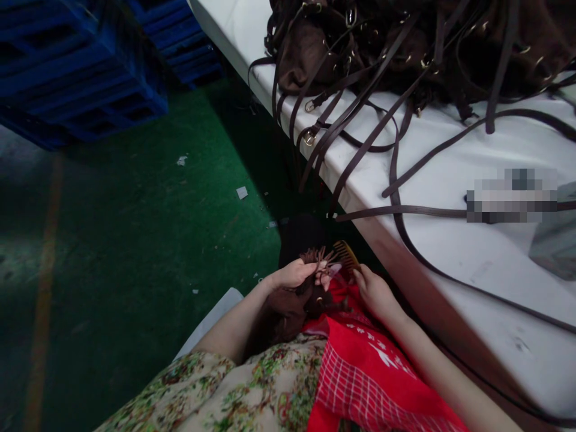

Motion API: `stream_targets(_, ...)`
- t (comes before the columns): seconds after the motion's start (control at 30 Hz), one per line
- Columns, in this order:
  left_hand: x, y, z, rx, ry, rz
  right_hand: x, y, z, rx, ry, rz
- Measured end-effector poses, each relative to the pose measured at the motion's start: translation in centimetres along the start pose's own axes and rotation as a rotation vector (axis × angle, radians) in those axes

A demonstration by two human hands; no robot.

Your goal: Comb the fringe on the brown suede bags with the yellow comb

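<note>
My left hand (297, 273) is closed around a brown tassel (321, 257), whose thin fringe strands stick out above the fingers. A dark brown bag (288, 309) with a gold-coloured eyelet hangs below that hand over my lap. In my right hand (372, 289) is a yellowish-brown comb (346, 255), gripped at its lower end with the teeth turned toward the fringe. Comb and strands are very close; whether they touch I cannot tell. A red printed apron (355, 342) lies beneath both hands.
Brown bags (405, 54) with long straps are heaped on the white table (450, 246), straps drooping over its edge to my right. Blue pallets (90, 72) are stacked at the far left. Paper scraps (242, 192) litter the green floor (148, 240).
</note>
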State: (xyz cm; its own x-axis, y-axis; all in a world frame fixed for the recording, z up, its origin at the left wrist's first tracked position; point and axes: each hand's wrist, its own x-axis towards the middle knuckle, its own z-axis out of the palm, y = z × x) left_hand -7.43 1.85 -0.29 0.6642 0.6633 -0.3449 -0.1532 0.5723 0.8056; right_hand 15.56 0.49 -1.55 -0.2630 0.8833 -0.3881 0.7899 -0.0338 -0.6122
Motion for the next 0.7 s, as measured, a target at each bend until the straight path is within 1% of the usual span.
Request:
stream_targets(0.07,0.2,-0.3,-0.3,-0.017,0.034,0.017,-0.7,-0.8,-0.9,0.081,0.076,-0.063)
stream_targets(0.1,0.4,-0.4,-0.4,-0.035,0.050,0.017,-1.2,-1.5,-1.4,0.096,0.092,-0.106)
stream_targets(0.17,0.7,-0.7,-0.5,-0.086,0.078,0.008,-1.9,-3.0,-2.2,0.079,0.082,-0.198)
stream_targets(0.23,0.9,-1.0,-0.6,-0.134,0.084,0.003,-2.3,-4.2,-2.6,0.028,0.064,-0.261)
stream_targets(0.33,1.1,-1.2,-0.8,-0.182,0.077,0.028,-2.5,-5.1,-2.5,-0.080,0.046,-0.322)
stream_targets(0.4,1.0,-1.3,-0.8,-0.217,0.064,0.051,-2.3,-5.1,-2.0,-0.152,0.020,-0.363)
stream_targets(0.43,1.0,-1.3,-0.8,-0.249,0.035,0.053,-2.1,-4.9,-1.8,-0.187,0.011,-0.366)
stream_targets(0.47,1.0,-1.3,-0.7,-0.285,-0.015,0.042,-1.8,-4.6,-1.5,-0.220,0.008,-0.345)
stream_targets(0.53,0.8,-1.1,-0.6,-0.347,-0.157,-0.003,-0.8,-3.8,-1.2,-0.265,-0.001,-0.231)
stream_targets(0.57,0.8,-1.0,-0.5,-0.359,-0.218,-0.021,-0.3,-3.4,-1.2,-0.256,-0.008,-0.157)
stream_targets(0.6,0.7,-0.7,-0.5,-0.355,-0.255,-0.030,0.3,-2.9,-1.3,-0.211,-0.016,-0.094)
stream_targets(0.63,0.5,-0.4,-0.6,-0.340,-0.255,-0.025,0.8,-2.6,-1.5,-0.121,-0.020,-0.054)
stream_targets(0.7,0.0,0.5,-0.8,-0.309,-0.172,0.013,1.7,-2.5,-2.1,0.203,-0.054,-0.055)
